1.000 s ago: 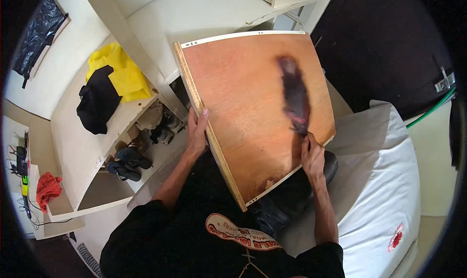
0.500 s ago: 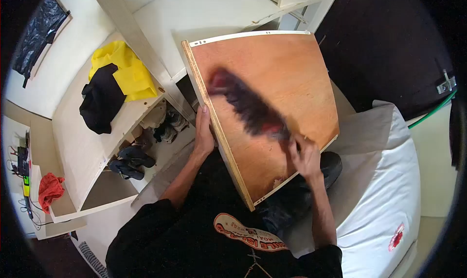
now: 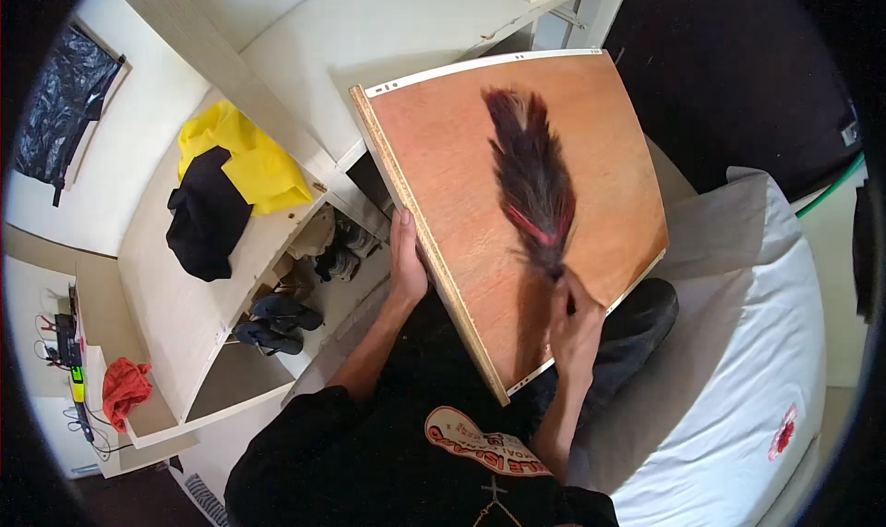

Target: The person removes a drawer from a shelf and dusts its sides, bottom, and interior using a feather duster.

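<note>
Dusting prob. midway, amt left unclear: R hand [image 3: 576,331] fingers pinch base of feather duster [image 3: 535,181] over wood panel [image 3: 434,162], L hand [image 3: 408,267] at edge, grip can't tell.

The left hand [image 3: 408,257] grips the rough chipboard edge of a tilted, orange-brown wooden board [image 3: 434,167] with a white strip along its far side. The right hand [image 3: 577,329] is closed around the base of a dark feather duster [image 3: 535,181] with red plumes near its grip, its feathers spread over the board's face. On the left, a yellow cloth [image 3: 263,162] and a black cloth [image 3: 208,218] lie touching on a pale wooden shelf unit [image 3: 161,319], above black sandals [image 3: 277,319]. A crumpled red cloth [image 3: 125,389] sits at its lower end; a white fabric-covered cushion [image 3: 720,370] bulges at right.
</note>
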Tool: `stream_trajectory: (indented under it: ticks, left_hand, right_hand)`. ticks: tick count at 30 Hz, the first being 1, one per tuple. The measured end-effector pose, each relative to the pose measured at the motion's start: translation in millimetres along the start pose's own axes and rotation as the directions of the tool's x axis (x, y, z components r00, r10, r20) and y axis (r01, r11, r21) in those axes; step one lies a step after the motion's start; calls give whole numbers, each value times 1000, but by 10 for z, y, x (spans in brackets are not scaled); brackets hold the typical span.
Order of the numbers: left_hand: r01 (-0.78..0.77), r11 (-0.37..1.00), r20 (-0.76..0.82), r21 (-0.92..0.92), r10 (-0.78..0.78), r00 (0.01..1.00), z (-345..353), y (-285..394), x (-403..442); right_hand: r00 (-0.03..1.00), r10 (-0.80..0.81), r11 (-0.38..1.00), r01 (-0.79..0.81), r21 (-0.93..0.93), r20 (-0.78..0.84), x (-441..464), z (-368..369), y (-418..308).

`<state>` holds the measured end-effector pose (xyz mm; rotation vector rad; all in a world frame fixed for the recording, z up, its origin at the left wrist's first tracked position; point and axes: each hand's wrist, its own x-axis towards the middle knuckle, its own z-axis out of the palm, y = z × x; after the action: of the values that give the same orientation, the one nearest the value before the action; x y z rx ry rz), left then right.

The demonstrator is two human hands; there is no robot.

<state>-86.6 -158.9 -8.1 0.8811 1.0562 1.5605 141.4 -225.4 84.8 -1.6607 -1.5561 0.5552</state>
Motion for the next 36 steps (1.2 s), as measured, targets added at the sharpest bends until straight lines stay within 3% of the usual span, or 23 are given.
stream_trajectory:
  ticks: [2,3,4,6,7,10,11,14,16,17,18,20,21,22,23,26,27,29,32,35,36]
  left_hand:
    - [5,1000,-3,-13,-5,1000,0,0,-36]
    - [26,992,-15,126,-24,1000,-43,2,-37]
    - [104,993,6,-54,-104,995,-55,-1,-96]
    - [-13,995,-25,98,16,1000,62,62,-57]
    - [-9,996,-36,90,12,999,76,69,-65]
    - [-31,987,-33,158,36,999,30,27,-57]
    - [-26,995,-44,99,30,999,28,11,-51]
    - [-10,999,-51,-41,8,999,67,-4,-79]
    - [-4,997,-18,-80,3,1000,75,28,-76]
    - [15,922,235,-386,82,968,-147,-227,22]
    - [120,761,436,-638,227,871,-550,-701,180]
    - [111,773,417,-625,211,884,-578,-732,189]
    - [4,937,188,-350,66,980,-174,-288,23]
    - [-11,1000,-95,-19,9,995,88,8,-76]
    - [14,997,-79,-75,-20,997,130,75,-83]
    - [154,988,-56,0,-153,987,23,74,-111]
    - [40,999,-48,-37,-42,998,64,48,-84]
    - [30,998,-66,-60,-34,997,91,45,-96]
    - [-3,995,-56,-97,-2,998,113,63,-78]
    - [22,993,-50,-113,-28,998,157,160,-115]
    - [28,993,-58,-118,-35,998,170,166,-115]
  right_hand:
    - [980,-194,978,191,81,33,-68,71,53]
    - [979,-69,996,56,73,192,-51,5,25]
    - [991,2,998,-10,66,131,-35,27,26]
    - [991,130,990,-131,59,11,16,96,55]
    - [996,71,995,-67,74,-58,23,140,54]
    - [979,-28,994,6,110,201,39,32,12]
    - [973,-19,997,2,75,232,61,15,31]
    - [996,59,995,-53,88,-67,157,176,-74]
    - [999,10,998,-12,58,32,196,127,-147]
    - [996,-2,998,-4,64,94,196,101,-117]
    - [988,-12,998,1,69,157,194,89,-100]
    - [997,52,995,-57,81,65,208,120,-129]
    - [997,70,994,-72,88,25,215,146,-170]
    - [996,88,992,-86,96,-15,233,163,-194]
    - [999,-4,992,-3,126,52,214,145,-172]
    - [983,10,993,-31,112,181,198,160,-47]
    - [996,25,994,-34,103,88,219,181,-92]
    - [994,51,995,-43,85,-94,264,225,-222]
    - [997,-72,995,70,76,28,311,172,-182]
    - [999,44,999,-44,16,-20,412,160,-189]
    - [999,3,1000,-2,31,-43,414,177,-198]
